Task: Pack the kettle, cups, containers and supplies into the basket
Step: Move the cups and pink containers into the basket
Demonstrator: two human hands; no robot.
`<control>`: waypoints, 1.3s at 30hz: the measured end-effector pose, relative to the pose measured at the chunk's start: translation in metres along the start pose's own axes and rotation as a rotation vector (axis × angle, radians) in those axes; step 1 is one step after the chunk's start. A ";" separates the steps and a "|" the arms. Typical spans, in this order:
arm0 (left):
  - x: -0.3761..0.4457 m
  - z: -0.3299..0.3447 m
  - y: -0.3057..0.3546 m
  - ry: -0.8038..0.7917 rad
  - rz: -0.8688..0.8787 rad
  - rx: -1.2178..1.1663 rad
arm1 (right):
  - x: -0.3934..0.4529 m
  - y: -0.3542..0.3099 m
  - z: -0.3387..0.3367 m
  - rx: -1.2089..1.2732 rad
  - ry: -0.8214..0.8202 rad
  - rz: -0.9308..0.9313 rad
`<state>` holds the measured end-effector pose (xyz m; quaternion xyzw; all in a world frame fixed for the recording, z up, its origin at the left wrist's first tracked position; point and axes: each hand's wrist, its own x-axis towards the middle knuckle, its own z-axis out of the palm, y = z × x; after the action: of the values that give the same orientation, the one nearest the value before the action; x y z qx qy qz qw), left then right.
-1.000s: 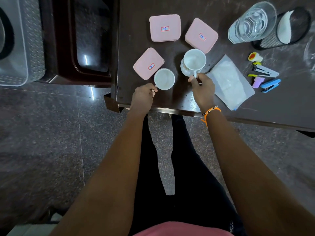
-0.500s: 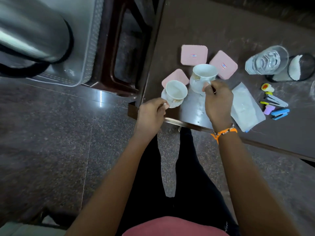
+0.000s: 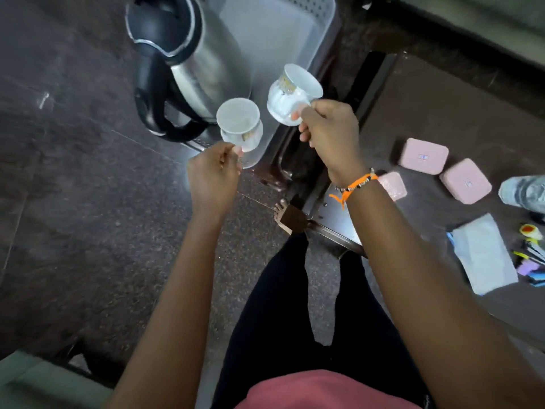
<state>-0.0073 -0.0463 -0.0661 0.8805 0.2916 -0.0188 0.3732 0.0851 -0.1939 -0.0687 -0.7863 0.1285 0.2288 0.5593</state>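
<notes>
Left hand: my left hand (image 3: 213, 175) pinches the handle of a white cup (image 3: 240, 123), held in the air at the near corner of the basket (image 3: 274, 48).
Right hand: my right hand (image 3: 327, 129) grips a second white cup (image 3: 290, 94) by its handle, tilted, over the basket's near edge.
Kettle: steel kettle (image 3: 188, 66) stands inside the basket, left side, black handle toward me.
Containers: three pink containers (image 3: 423, 156) (image 3: 466, 184) (image 3: 392, 185) lie on the dark table (image 3: 442, 107), lids on.
Supplies: white packet (image 3: 483, 255) and small stationery pieces (image 3: 530, 255) lie at the table's right; detail blurred.
</notes>
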 end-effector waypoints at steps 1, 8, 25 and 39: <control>0.010 0.000 -0.004 -0.009 -0.020 0.027 | 0.009 -0.003 0.010 -0.017 -0.003 0.002; 0.053 0.023 -0.023 -0.176 -0.041 0.281 | 0.058 -0.010 0.065 -0.417 0.093 -0.004; 0.068 0.038 -0.032 -0.235 -0.118 0.546 | 0.072 0.018 0.082 -0.942 0.027 -0.135; -0.002 0.068 0.039 -0.208 -0.032 0.011 | 0.020 0.057 -0.007 -0.504 0.090 -0.203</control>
<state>0.0239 -0.1146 -0.0896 0.8710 0.2654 -0.1176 0.3964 0.0778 -0.2191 -0.1230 -0.9188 0.0127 0.1611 0.3600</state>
